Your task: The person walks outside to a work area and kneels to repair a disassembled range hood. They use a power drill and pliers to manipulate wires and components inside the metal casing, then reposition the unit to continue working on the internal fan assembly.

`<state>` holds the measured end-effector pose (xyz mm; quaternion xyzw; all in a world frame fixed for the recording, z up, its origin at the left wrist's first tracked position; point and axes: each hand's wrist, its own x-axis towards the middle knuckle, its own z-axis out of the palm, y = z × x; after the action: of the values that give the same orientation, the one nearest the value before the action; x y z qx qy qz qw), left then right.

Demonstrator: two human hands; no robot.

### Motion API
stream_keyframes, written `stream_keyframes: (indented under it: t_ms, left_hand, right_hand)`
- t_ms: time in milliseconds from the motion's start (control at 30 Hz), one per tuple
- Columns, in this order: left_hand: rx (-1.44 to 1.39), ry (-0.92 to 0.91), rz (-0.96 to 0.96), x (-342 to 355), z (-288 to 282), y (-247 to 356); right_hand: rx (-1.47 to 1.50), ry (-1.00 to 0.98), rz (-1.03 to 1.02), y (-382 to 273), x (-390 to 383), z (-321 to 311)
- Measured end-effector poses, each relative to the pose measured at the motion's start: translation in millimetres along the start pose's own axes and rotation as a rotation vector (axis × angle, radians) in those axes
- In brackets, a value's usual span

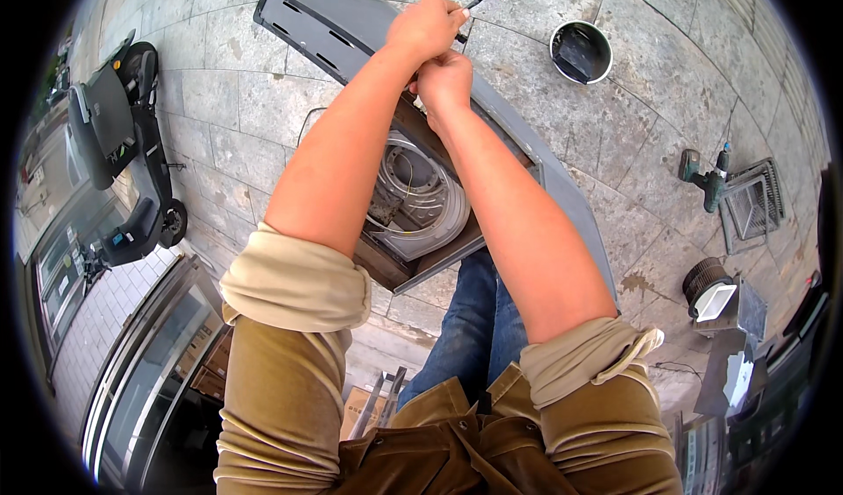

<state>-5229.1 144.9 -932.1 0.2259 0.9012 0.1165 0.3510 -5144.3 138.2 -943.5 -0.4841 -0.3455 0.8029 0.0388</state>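
Observation:
A grey range hood point(329, 31) lies opened up on the paving in front of me, its slotted panel pointing to the far left. Inside its body sits a pale round fan housing point(439, 218) with a thin yellow wire across it. At the far end of the hood, my left hand point(425, 31) is closed around a slim black piece with a red tip point(481, 0), which sticks out past the fingers. Just below it, my right hand point(445, 82) is pinched shut by the hood's edge. Whatever its fingers hold is hidden.
A round metal pot point(606, 53) with a dark piece inside stands at the far right. Farther right lie a cordless drill point(709, 179), a mesh filter point(753, 201) and a round fan wheel point(705, 277). A scooter point(132, 161) is parked at the left, near a glass-fronted case point(158, 363).

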Motion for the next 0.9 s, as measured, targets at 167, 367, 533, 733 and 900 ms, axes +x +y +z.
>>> stream_keyframes:
  t_ms: [167, 367, 533, 733, 900]
  left_hand:
    - [-0.159, -0.032, -0.008, -3, -15, -25]
    - [-0.227, -0.076, -0.008, -16, -21, -29]
    - [-0.115, -0.005, -0.009, -33, -21, -21]
    - [-0.120, -0.010, -0.029, -40, -25, -21]
    - [-0.112, 0.105, 0.056, -45, -23, -19]
  right_hand:
    - [0.025, -0.053, -0.044, 5, -1, 2]
    - [0.017, -0.098, -0.098, 8, -5, 0]
    - [0.041, -0.106, -0.114, 8, -7, -1]
    - [0.084, -0.156, -0.104, 7, -5, -6]
    - [0.068, -0.137, -0.097, 8, -5, -4]
